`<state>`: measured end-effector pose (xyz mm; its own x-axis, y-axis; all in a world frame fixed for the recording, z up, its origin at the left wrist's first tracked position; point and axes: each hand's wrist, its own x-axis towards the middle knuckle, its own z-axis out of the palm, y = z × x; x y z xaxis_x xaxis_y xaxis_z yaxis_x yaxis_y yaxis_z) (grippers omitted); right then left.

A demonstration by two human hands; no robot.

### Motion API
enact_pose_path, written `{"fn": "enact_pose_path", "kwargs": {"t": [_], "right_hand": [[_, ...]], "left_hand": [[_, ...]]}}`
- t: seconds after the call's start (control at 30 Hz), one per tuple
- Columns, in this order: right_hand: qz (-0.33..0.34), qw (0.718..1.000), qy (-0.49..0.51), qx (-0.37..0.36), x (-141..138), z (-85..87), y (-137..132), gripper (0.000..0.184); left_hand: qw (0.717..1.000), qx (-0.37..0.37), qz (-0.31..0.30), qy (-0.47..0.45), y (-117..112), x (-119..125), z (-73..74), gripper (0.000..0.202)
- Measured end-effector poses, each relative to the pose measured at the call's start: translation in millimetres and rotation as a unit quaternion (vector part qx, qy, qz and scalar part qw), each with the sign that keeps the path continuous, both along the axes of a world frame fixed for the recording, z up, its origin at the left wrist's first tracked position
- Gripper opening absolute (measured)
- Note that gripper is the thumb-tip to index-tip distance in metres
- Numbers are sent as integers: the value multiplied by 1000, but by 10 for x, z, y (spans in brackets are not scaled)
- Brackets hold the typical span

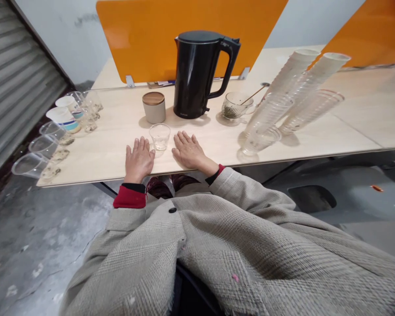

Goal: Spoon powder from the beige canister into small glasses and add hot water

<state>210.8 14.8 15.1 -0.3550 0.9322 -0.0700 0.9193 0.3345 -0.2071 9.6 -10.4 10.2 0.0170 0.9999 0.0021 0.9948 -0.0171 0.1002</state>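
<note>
My left hand (pixel 139 160) rests palm down near the table's front edge, fingers stretched out and holding nothing. To the right, my right hand (pixel 190 151) lies flat as well, with its fingers extended. A small clear plastic cup (pixel 159 137) stands upright between the two hands, close to the left fingers. Behind it are a grey canister (pixel 154 112) with a wooden lid and a black electric kettle (pixel 195 79), its handle towards the right. A glass cup (pixel 234 107) with dark leaf-like bits and a thin spoon (pixel 254 94) in it sits right of the kettle.
Tall stacks of clear plastic cups (pixel 273 105) stand on the right of the table (pixel 329 127). Along the left edge are several used-looking cups, including a paper cup (pixel 63 119) and a clear cup (pixel 33 166). An orange divider (pixel 145 39) rises behind the kettle.
</note>
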Motion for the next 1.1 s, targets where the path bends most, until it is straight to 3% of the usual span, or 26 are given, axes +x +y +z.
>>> {"fn": "enact_pose_path", "kwargs": {"t": [1.1], "right_hand": [[19, 999, 30, 42, 36, -193, 84, 70]], "left_hand": [[999, 18, -13, 25, 8, -26, -50, 69]]}}
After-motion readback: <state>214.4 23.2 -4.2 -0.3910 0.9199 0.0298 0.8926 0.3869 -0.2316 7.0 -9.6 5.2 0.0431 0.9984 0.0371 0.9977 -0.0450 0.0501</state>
